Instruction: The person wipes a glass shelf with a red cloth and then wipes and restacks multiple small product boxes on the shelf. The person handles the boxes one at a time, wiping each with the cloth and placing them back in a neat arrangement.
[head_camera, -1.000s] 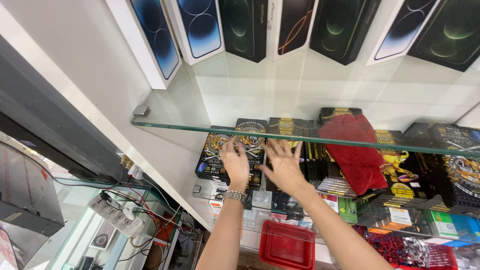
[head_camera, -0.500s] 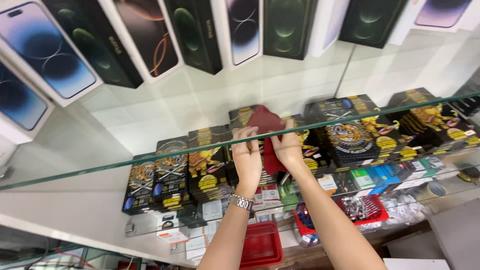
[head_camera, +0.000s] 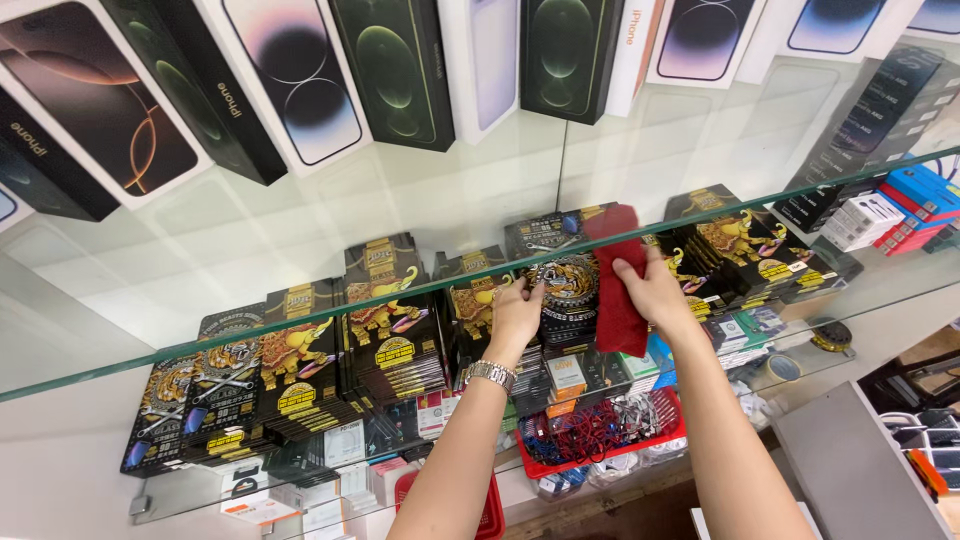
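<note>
Both hands are reaching up under the edge of a glass shelf toward a row of flat black packages printed with gold tiger and elephant designs. The left hand, with a metal watch sitting on its wrist, is closing its fingers on the lower left edge of one black and gold package that is standing in the row, leaning back against the mirrored wall. The right hand is pressing a dark red cloth flat against the right side of that same package, its fingers spreading over the fabric and pinching it; the cloth is hanging from above the package's top edge down past its bottom. The two hands are working close together, just beside one another, with the package between them. More packages of the same kind are lining up to the left and to the right. On the shelf above, tall phone boxes are standing side by side in dark and white colours. Below the hands, a red basket is holding tangled cables, and small boxed items are crowding around it. Blue and white small boxes are stacking at the far right.
</note>
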